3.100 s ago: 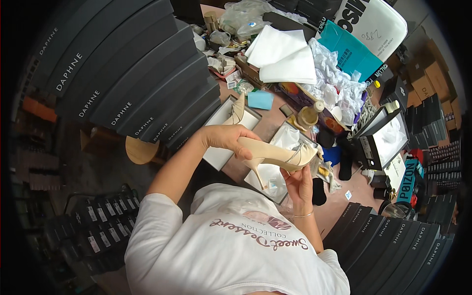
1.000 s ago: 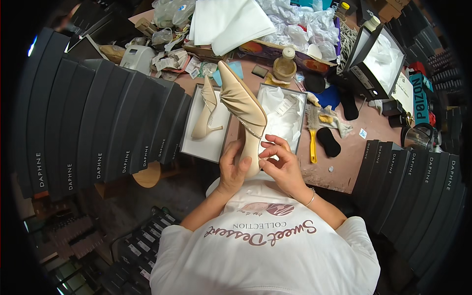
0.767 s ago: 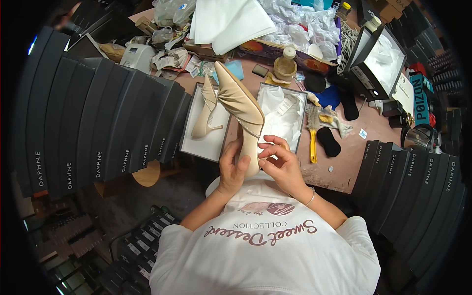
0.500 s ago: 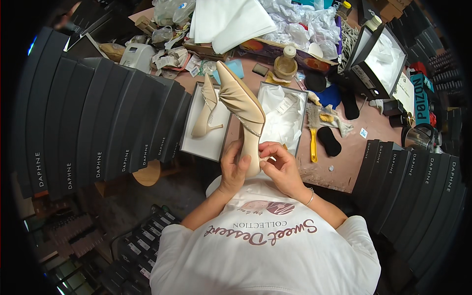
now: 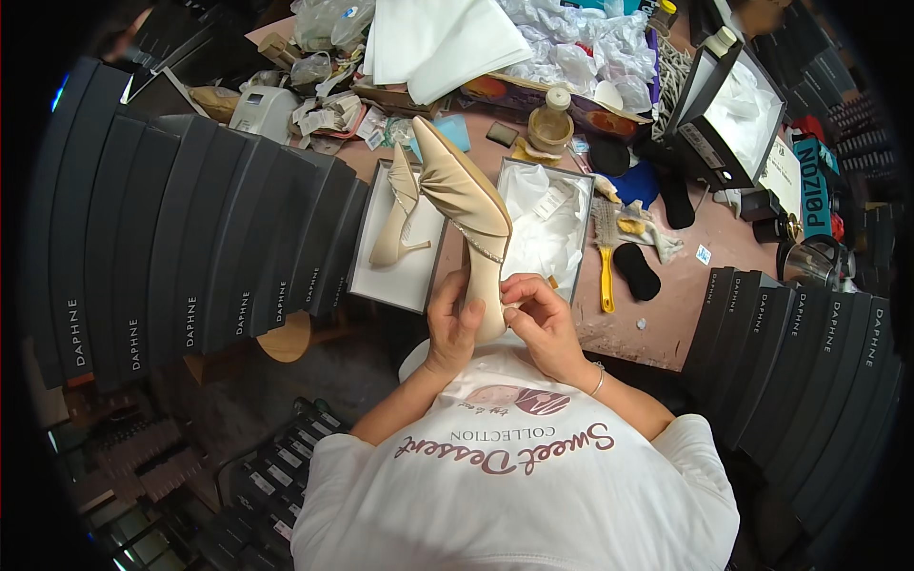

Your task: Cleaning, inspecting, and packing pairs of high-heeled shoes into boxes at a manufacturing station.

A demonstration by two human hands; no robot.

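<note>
A beige pointed-toe high-heeled shoe (image 5: pixel 465 205) with pleated fabric and a sparkling trim stands toe-up before me. My left hand (image 5: pixel 451 328) is closed round its heel end, thumb along the near side. Thumb and fingertips of my right hand (image 5: pixel 545 319) are pinched together against the back of the same shoe's heel; the exact spot is partly hidden by the fingers. Just beyond, the matching shoe (image 5: pixel 388 233) lies on its side in a shallow white-lined box half (image 5: pixel 379 284). Beside it, another box half (image 5: pixel 583 224) holds white tissue paper (image 5: pixel 550 238).
Dark shoe boxes stand in long rows at left (image 5: pixel 209 228) and right (image 5: pixel 809 371). On the pink table are a yellow-handled brush (image 5: pixel 606 276), black insole-shaped pads (image 5: pixel 637 272), a capped jar (image 5: pixel 550 126) and white sheets (image 5: pixel 443 43). An open black box (image 5: pixel 700 143) stands tilted at far right.
The held shoe's toe has shifted very slightly to the left. Both hands keep nearly the same hold and place.
</note>
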